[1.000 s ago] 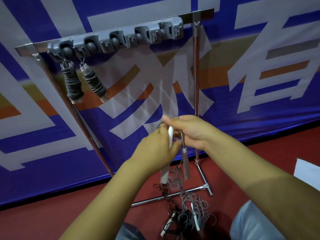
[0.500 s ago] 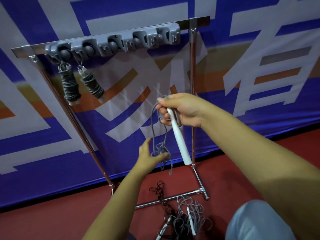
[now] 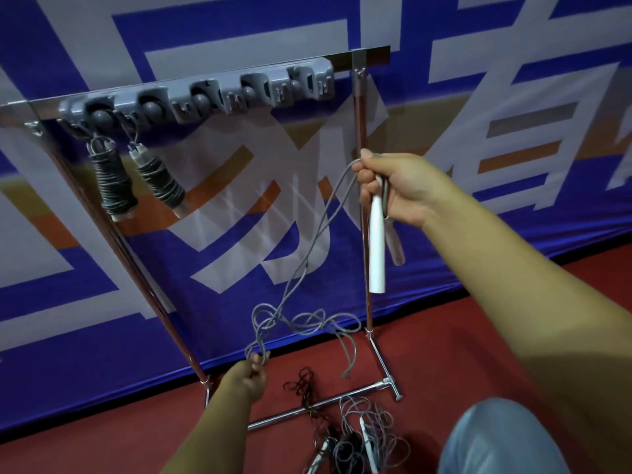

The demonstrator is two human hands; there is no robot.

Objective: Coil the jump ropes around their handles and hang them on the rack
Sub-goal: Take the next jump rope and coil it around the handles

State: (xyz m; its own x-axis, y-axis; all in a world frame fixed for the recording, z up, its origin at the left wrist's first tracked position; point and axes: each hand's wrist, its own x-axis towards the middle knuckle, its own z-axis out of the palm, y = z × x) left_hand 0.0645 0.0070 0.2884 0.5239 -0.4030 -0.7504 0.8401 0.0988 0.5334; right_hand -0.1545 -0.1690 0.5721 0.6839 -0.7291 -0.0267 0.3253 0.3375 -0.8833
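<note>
Down at seven o'clock, the left hand (image 3: 249, 378) has dropped away and pinches the grey rope (image 3: 301, 268), drawing tangled slack out for coiling. Two coiled ropes (image 3: 136, 181) already hang at ten o'clock on the rack (image 3: 212, 97). At two o'clock the right hand (image 3: 396, 188) grips both handles (image 3: 376, 248). Spare ropes (image 3: 355, 443) litter the floor at six.

A blue banner (image 3: 102, 302) with large white characters hangs behind, apparently above red flooring (image 3: 444, 354).
</note>
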